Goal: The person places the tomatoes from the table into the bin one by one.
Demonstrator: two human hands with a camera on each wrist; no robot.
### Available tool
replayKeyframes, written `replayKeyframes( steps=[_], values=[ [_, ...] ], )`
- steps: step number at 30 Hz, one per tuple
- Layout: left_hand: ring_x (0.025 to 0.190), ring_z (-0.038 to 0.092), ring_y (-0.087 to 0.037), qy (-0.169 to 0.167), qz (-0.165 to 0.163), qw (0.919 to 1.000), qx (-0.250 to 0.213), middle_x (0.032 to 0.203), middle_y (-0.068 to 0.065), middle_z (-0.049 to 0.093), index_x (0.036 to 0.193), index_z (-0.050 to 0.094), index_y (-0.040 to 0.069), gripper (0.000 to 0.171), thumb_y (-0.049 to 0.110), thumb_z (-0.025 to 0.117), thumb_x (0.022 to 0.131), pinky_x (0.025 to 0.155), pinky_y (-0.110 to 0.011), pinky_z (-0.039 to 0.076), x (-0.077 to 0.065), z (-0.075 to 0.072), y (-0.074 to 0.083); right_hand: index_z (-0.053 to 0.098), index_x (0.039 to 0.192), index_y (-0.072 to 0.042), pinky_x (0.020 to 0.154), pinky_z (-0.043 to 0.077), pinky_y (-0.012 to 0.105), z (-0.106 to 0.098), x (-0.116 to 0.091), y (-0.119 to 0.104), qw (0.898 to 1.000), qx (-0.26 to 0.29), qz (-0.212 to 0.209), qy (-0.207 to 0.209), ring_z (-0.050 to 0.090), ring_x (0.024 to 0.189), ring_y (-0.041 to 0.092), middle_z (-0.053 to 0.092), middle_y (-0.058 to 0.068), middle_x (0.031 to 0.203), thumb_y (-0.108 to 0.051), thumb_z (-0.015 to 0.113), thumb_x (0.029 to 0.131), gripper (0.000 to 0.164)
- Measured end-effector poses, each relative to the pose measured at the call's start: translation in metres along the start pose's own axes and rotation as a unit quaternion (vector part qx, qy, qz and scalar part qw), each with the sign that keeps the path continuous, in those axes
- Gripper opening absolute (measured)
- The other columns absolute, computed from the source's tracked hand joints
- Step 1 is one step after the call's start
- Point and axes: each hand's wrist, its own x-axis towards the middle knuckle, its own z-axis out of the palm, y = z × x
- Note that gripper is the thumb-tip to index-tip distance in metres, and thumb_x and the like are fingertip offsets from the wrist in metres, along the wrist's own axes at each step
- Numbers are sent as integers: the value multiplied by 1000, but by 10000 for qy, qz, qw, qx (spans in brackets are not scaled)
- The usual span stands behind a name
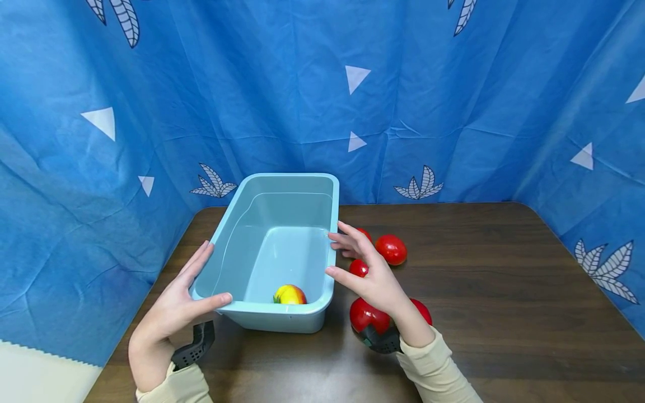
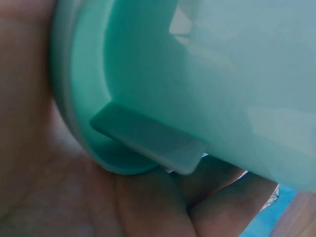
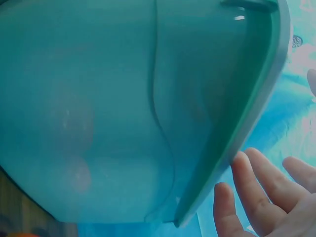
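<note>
At lower left, the left hand (image 1: 173, 308) holds the plastic bin (image 1: 272, 321); the right hand (image 1: 374, 282), grip wide, perhaps steadies its right rim (image 1: 335, 212)

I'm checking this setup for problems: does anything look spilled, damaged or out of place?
Nothing stands out. The blue bin shows no visible damage, though I can't tell whether it sits flat. One yellow-and-red fruit lies inside; red fruits are on the table right of the bin, some partly hidden.
</note>
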Motion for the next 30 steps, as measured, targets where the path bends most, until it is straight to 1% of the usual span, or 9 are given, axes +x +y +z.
replayKeyframes(
  steps=[7, 13, 20, 28, 30],
  values=[
    [138, 10, -38, 0, 37, 10000, -18, 157, 3, 2, 152, 13, 26, 96, 21, 76, 80, 95, -70, 22, 0, 0, -1, 37, 141, -28, 96, 42, 46, -12, -1, -1, 9996, -141, 255, 31, 50, 119, 16, 50, -4, 134, -16, 72, 82, 70],
    [138, 9, -37, -1, 73, 10000, -15, 157, 4, 2, 151, 13, 26, 95, 21, 75, 80, 96, -68, 22, 0, -1, -1, 39, 140, -24, 96, 42, 47, -25, 0, 2, 9991, -361, 229, 54, 50, 118, 17, 51, -3, 134, -15, 71, 83, 66],
    [138, 11, -38, -8, 47, 10000, 47, 157, 5, 2, 151, 13, 27, 96, 23, 76, 80, 95, -68, 23, 0, -2, 0, 40, 139, -24, 96, 41, 46, -44, -2, 7, 9981, -462, 376, 150, 49, 119, 18, 50, -2, 135, -15, 68, 86, 61],
    [139, 9, -36, -13, 124, 9999, 7, 156, 5, 3, 151, 13, 27, 96, 22, 76, 79, 96, -68, 21, 1, -2, -1, 40, 140, -24, 95, 42, 44, -68, -8, 16, 9947, -705, 643, 378, 49, 119, 18, 50, -2, 135, -17, 67, 87, 59],
    [139, 10, -36, -21, 122, 9999, -31, 157, 4, 3, 151, 13, 27, 96, 21, 76, 79, 96, -68, 22, 1, -2, -1, 40, 140, -23, 94, 43, 40, -74, -10, 20, 9936, -789, 710, 379, 50, 118, 19, 50, 0, 135, -17, 67, 88, 59]
  ],
)
